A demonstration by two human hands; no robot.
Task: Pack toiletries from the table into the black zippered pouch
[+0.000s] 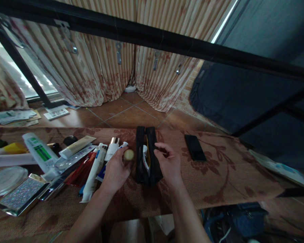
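Observation:
My left hand [116, 171] closes its fingers round a small container with a round yellowish top [128, 155], held just left of the black pouch [155, 170]. The pouch stands on the cloth with its long top opening parted; white items [145, 160] show inside, though I cannot make out their kind. Thumb and fingers of my right hand [170, 164] pinch the pouch's right edge. Close to my left hand lie a white tube [95, 173], a white bottle with a metallic cap [112, 149] and a dark blue tube [101, 174] partly hidden by that hand.
Farther left are a green-and-white tube [40, 152], a beige tube [77, 147], a glittery case [22, 195] and a clear round lid [7, 180]. A black phone [195, 147] lies right of the pouch on the patterned cloth [225, 172]. A dark bar [142, 32] crosses above, with hanging hooks.

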